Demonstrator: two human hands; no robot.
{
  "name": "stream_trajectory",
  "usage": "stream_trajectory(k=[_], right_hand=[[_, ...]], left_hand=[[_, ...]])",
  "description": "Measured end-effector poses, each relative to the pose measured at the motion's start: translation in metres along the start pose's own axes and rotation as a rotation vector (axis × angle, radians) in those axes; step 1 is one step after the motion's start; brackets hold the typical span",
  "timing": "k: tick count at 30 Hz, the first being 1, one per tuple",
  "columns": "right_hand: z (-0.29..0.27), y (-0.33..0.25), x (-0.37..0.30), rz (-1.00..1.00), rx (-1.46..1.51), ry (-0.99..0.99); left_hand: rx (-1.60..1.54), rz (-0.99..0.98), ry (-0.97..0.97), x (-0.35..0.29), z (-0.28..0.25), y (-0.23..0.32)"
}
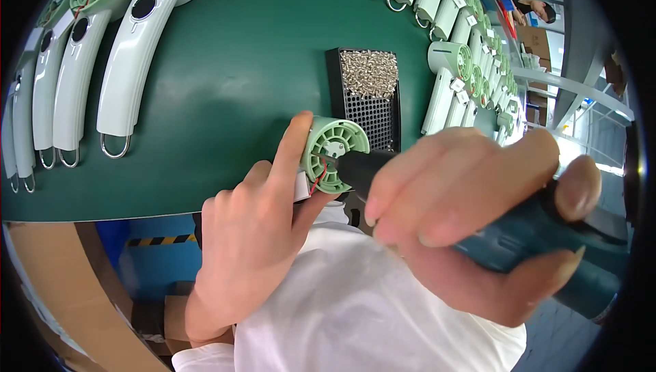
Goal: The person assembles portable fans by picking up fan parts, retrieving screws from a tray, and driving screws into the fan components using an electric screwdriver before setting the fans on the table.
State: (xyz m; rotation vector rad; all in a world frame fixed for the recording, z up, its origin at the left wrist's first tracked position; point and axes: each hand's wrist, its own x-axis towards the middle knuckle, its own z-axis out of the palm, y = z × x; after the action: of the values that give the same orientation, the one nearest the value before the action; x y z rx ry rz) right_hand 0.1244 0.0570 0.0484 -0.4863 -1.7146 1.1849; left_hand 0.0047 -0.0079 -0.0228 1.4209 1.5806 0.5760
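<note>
My left hand (pixel 253 235) is closed around a round light-green fan housing (pixel 348 134) at the table's near edge, with the thumb below and fingers along its left side. A red wire and a small white block (pixel 301 186) show beside the housing. In my right hand (pixel 471 215) is a dark electric screwdriver (pixel 509 239), held level with the fingers wrapped around its body. Its tip reaches into the housing near the central hub. Whether a screw sits under the tip is too small to tell. Just behind the housing lies a black screw tray (pixel 369 109) heaped with small silvery screws (pixel 369 73).
Several handheld fans (pixel 133 64) with white handles and metal rings lie at the left of the green table (pixel 225 51). More pale-green fans (pixel 451 61) stand in rows at the right. A cardboard box (pixel 61 269) is below the table's left edge. Another person (pixel 536 10) is at far right.
</note>
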Motion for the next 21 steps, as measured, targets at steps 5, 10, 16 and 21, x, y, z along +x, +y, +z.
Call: stream_trajectory(k=[5,10,16,21], right_hand=[[0.01,0.006,-0.005,0.053,-0.049,0.065],[-0.01,0.014,-0.003,0.022,-0.022,-0.141],[-0.007,0.019,0.006,-0.007,-0.088,-0.238],[-0.008,0.027,-0.005,-0.08,-0.044,-0.097]], left_hand=[[0.004,0.029,0.032,-0.001,0.003,-0.001],[-0.139,-0.091,0.057,-0.002,0.005,-0.003],[-0.162,-0.11,0.008,0.0,0.001,0.0],[-0.139,-0.101,0.009,0.001,0.0,-0.001]])
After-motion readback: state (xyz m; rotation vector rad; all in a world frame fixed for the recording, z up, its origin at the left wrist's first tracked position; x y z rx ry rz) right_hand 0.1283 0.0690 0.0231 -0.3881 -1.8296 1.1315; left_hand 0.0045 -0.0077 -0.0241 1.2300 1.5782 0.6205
